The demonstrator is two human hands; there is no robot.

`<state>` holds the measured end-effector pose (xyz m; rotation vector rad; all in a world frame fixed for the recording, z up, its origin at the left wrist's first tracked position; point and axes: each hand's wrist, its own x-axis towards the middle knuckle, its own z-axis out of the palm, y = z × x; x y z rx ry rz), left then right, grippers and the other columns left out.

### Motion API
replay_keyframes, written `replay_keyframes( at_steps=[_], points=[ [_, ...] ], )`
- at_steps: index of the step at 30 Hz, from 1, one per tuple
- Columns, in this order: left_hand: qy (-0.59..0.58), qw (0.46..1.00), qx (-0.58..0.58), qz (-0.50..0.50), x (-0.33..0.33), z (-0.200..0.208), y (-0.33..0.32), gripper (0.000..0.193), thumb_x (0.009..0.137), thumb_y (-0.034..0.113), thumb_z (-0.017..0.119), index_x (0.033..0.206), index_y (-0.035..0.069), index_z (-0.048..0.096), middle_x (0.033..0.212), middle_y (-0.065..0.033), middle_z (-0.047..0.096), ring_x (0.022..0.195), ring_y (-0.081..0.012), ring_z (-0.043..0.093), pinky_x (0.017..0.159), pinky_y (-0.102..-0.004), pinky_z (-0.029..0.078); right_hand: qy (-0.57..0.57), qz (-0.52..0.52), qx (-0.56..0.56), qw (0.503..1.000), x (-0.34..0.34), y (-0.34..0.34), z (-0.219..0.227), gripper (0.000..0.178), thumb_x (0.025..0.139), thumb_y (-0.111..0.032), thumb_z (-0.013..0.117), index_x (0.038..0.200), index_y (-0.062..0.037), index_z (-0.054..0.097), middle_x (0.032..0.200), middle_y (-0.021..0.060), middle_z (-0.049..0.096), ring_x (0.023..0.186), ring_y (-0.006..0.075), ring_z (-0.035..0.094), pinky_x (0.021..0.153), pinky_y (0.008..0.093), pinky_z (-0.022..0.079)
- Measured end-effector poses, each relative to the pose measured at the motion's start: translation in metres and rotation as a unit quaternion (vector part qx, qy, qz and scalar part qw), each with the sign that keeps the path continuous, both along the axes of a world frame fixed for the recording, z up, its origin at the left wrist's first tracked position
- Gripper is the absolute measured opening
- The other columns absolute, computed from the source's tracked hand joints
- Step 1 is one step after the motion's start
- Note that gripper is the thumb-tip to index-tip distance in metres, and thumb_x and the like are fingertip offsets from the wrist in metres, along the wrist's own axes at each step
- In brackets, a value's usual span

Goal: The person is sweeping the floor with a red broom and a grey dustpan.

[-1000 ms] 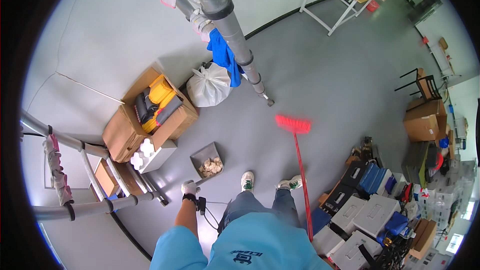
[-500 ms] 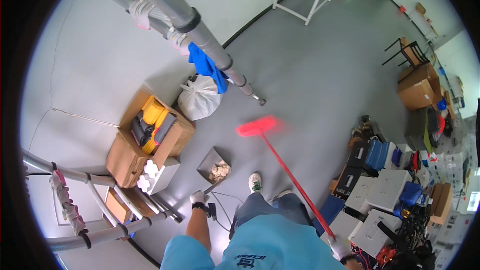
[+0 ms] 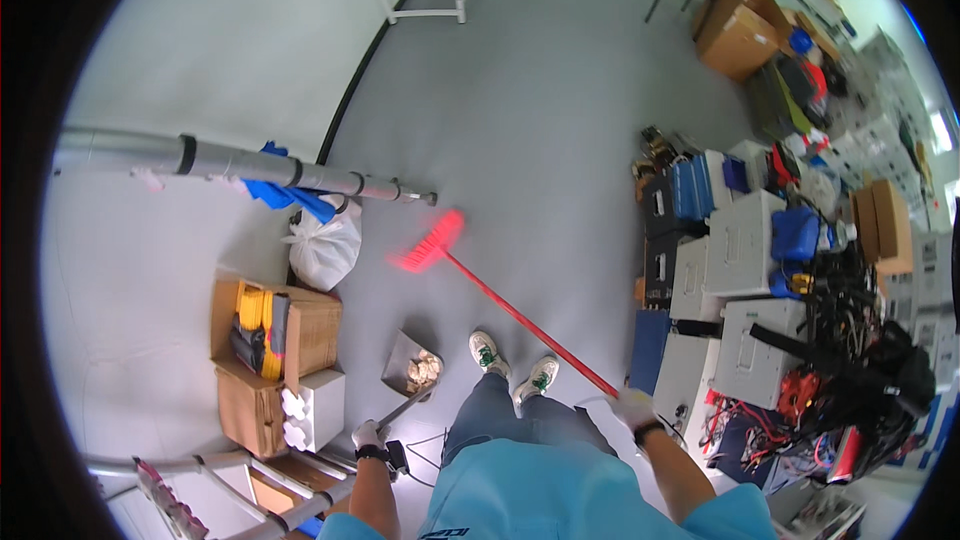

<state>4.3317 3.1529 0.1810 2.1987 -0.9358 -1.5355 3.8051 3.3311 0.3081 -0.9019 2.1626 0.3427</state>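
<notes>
While the cardboard box (image 3: 315,335) sits furthest left here, brown, flaps up, folded yellow and grey stuff inside, the knotted white bag (image 3: 325,250) slumps just beyond it, thin shiny plastic, rounded. Next, my left hand (image 3: 369,435), looks white-gloved, wrapped round the dustpan handle (image 3: 408,406), a straight grey rod slanting forward and right to the pan's near corner. Dustpan (image 3: 399,351): on the floor ahead of that hand, slightly right, grey, squarish, smooth walls; pale crumpled scraps (image 3: 423,371) bunched at its right side, rough, irregular. Broom head (image 3: 430,243): red, bristly, motion-blurred, forward of the pan and a bit right, apart from it; key relation. It's ahead and well left of my right hand, nearer my left in this view. Broom handle (image 3: 530,325): thin, red, straight, long axis running diagonally back-right past my shoes (image 3: 513,372) into my right hand (image 3: 632,408), fingers seemingly curled round its end. Far right: hard pale cases (image 3: 745,225), boxy, stacked.
</notes>
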Motion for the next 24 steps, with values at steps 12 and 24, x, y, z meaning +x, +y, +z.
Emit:
replay_keyframes(
  at_steps=[12,24],
  points=[
    [-0.340,0.727,-0.080,-0.591,-0.057,0.066,-0.038,0.028,0.068,0.037,0.058,0.070,0.009,0.060,0.070,-0.0127,0.058,0.071,-0.0296,0.056,0.064,-0.0375,0.043,0.040,-0.254,0.145,0.955,0.077,0.325,0.108,0.033,0.075,-0.032,0.047,0.096,-0.0067,0.052,0.070,0.0087,0.054,0.065,0.0222,0.050,0.057,0.0342,0.040],
    [0.115,0.988,-0.044,0.096,-0.055,0.048,-0.024,0.014,0.067,0.012,0.061,0.069,0.000,0.054,0.065,-0.0130,0.054,0.058,-0.0279,0.052,0.055,-0.0346,0.047,0.088,-0.294,-0.204,0.930,-0.095,0.047,-0.059,0.045,0.080,-0.037,0.031,0.071,-0.0034,0.060,0.072,0.0197,0.057,0.072,0.0366,0.055,0.065,0.0448,0.042]
  ],
)
